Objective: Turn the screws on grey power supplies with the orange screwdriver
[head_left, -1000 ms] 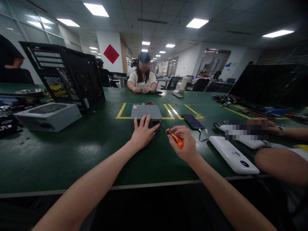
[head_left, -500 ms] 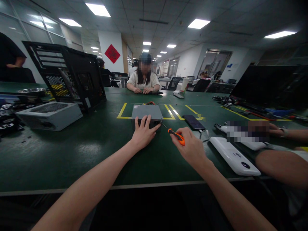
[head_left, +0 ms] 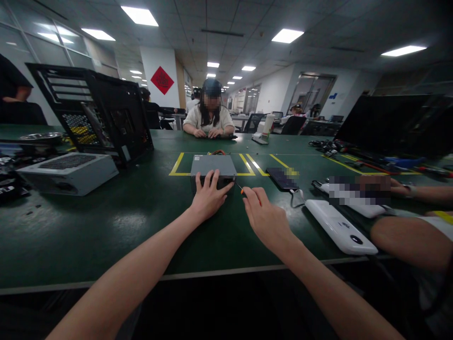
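Note:
A grey computer power supply unit (head_left: pixel 214 164) sits on the green table in front of me, with cables at its far side. My left hand (head_left: pixel 208 198) holds it, the fingers spread over its near face and up to its top edge. Closed around a screwdriver (head_left: pixel 242 191), my right hand (head_left: pixel 267 217) is just to the right of the unit. Most of the orange and black handle is hidden in that hand. The thin shaft points toward the unit's near right corner; I cannot tell whether the tip sits in a screw.
At left stand a second power supply unit (head_left: pixel 69 172) and a black computer case (head_left: pixel 95 113). A phone (head_left: pixel 282 178) and a white device (head_left: pixel 339 226) lie at right, near a co-worker's arm (head_left: pixel 410 241). Across the table sits another person (head_left: pixel 208 113).
My right hand has turned around the screwdriver, and its fingers now cover most of the handle. It is slightly further left. My left hand stays on the power supply unit.

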Action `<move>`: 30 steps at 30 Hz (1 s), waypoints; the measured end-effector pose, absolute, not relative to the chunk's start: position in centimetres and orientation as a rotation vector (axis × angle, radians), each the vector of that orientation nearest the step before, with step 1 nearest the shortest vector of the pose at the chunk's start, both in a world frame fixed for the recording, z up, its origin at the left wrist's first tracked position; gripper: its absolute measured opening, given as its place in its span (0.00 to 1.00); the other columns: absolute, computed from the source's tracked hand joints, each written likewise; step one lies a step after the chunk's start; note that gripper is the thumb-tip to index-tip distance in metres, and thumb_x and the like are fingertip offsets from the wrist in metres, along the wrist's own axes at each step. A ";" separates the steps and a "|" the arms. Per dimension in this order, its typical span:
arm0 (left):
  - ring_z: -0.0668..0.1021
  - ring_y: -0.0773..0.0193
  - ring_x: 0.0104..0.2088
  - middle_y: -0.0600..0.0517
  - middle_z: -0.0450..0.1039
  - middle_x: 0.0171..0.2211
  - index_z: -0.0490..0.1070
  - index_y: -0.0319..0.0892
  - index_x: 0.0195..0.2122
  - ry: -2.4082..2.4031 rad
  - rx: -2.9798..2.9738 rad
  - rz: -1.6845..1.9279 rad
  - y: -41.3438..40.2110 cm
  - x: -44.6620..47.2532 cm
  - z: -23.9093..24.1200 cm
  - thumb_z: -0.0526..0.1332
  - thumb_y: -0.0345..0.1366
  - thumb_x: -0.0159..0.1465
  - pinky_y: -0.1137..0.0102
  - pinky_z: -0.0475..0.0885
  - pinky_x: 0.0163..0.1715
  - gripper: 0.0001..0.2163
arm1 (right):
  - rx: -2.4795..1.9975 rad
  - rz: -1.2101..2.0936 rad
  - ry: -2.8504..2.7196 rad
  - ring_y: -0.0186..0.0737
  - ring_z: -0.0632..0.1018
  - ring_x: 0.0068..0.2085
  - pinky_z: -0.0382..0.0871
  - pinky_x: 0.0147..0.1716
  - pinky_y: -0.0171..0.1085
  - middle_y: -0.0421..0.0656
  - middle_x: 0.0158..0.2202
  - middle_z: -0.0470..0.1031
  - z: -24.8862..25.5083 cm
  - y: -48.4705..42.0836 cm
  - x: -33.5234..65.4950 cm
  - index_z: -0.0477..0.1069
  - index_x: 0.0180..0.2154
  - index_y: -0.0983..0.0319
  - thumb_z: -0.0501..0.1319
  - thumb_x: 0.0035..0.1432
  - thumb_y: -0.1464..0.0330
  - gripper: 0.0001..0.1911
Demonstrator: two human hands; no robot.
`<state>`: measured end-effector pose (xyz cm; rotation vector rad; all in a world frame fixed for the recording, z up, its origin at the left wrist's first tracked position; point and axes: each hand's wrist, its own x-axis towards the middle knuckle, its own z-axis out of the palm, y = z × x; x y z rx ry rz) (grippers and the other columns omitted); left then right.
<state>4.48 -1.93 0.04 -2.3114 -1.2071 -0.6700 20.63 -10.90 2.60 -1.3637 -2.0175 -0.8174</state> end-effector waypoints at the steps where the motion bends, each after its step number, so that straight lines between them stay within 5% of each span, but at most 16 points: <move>1: 0.54 0.45 0.61 0.43 0.49 0.62 0.60 0.59 0.57 -1.206 -2.306 -0.673 -1.9 4.5 0.0 0.54 0.40 0.63 0.41 0.44 0.56 0.20 | -1.342 -0.832 -2.057 0.38 0.71 0.27 0.60 0.19 0.36 0.48 0.40 0.72 2.7 -10.9 20.6 0.64 0.48 0.62 0.52 0.60 0.73 0.13; 8: 0.53 0.45 0.61 0.45 0.49 0.62 0.57 0.60 0.59 -1.257 -2.301 -0.611 -1.9 4.8 0.1 0.56 0.40 0.62 0.40 0.43 0.56 0.23 | -1.260 -0.632 -2.186 0.43 0.71 0.37 0.68 0.36 0.41 0.44 0.42 0.74 2.9 -11.3 21.6 0.66 0.44 0.61 0.52 0.56 0.78 0.15; 18: 0.53 0.43 0.61 0.44 0.48 0.62 0.56 0.61 0.59 -1.254 -2.310 -0.572 -1.6 4.9 0.1 0.54 0.39 0.63 0.38 0.43 0.55 0.22 | -1.171 -0.131 -1.665 0.40 0.75 0.42 0.68 0.45 0.42 0.42 0.39 0.75 3.1 -10.2 25.2 0.71 0.37 0.59 0.57 0.54 0.72 0.08; 24: 0.53 0.43 0.61 0.43 0.49 0.61 0.55 0.61 0.59 -1.235 -2.295 -0.563 -1.6 4.8 0.0 0.54 0.40 0.64 0.38 0.45 0.54 0.22 | -1.026 0.497 -1.033 0.32 0.76 0.32 0.72 0.40 0.39 0.41 0.38 0.75 3.3 -7.2 25.5 0.72 0.43 0.60 0.63 0.51 0.65 0.16; 30: 0.55 0.43 0.61 0.43 0.50 0.61 0.55 0.61 0.59 -1.234 -2.268 -0.579 -1.8 4.8 0.1 0.56 0.40 0.62 0.39 0.45 0.55 0.24 | -0.894 0.960 -0.570 0.27 0.76 0.28 0.73 0.31 0.28 0.37 0.26 0.74 3.2 0.0 23.0 0.70 0.28 0.62 0.59 0.53 0.71 0.03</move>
